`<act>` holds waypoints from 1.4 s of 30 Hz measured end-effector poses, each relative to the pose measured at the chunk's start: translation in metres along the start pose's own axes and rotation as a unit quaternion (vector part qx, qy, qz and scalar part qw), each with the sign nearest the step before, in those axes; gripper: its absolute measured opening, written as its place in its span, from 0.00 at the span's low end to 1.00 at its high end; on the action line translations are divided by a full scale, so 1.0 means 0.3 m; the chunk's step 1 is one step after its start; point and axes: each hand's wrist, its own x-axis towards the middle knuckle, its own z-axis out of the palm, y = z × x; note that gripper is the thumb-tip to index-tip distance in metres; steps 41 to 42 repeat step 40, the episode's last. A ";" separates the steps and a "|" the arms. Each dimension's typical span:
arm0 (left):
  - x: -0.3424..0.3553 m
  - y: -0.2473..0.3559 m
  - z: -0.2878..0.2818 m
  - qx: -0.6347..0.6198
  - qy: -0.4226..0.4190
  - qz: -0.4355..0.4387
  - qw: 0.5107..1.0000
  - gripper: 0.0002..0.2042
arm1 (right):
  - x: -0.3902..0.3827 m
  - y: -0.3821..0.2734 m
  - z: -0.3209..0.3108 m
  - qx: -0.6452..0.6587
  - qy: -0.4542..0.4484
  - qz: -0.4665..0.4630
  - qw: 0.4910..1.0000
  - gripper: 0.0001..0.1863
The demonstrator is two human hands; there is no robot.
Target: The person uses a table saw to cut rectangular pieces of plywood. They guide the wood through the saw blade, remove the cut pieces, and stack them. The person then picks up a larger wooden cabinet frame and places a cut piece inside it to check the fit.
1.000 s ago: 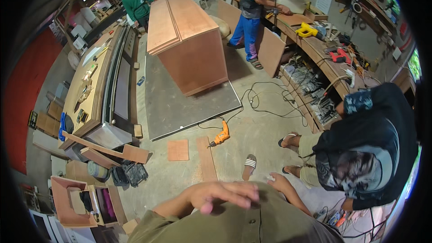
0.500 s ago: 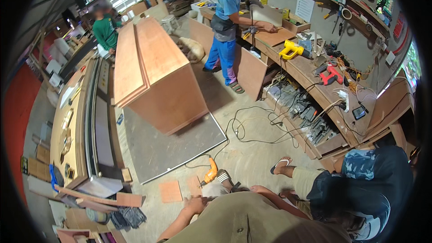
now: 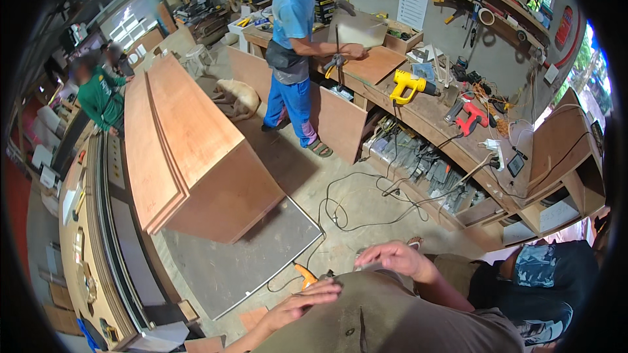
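Observation:
In front of my olive shirt, my left hand is open, with its fingers stretched out and nothing in it. An orange power drill lies on the floor just beyond those fingertips, partly hidden by the hand and shirt. My right hand is raised higher at my middle, empty, its fingers loosely extended. Neither hand touches a tool. Ahead on the left, a large reddish plywood box stands over a dark flat board, with plywood sheets on its top.
A person in blue works at the bench, where a yellow heat gun and a red power tool lie. Cords loop across the floor. A dog lies beyond the box. Others are at far left and lower right.
Both my hands have come up from my lap, the right one higher. My view has shifted, so the box appears farther left and the drill is more covered by my body.

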 end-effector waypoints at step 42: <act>0.600 -0.649 -1.235 0.350 0.635 -0.144 0.673 0.12 | 0.788 0.404 -1.325 -0.413 0.093 0.361 0.831 0.34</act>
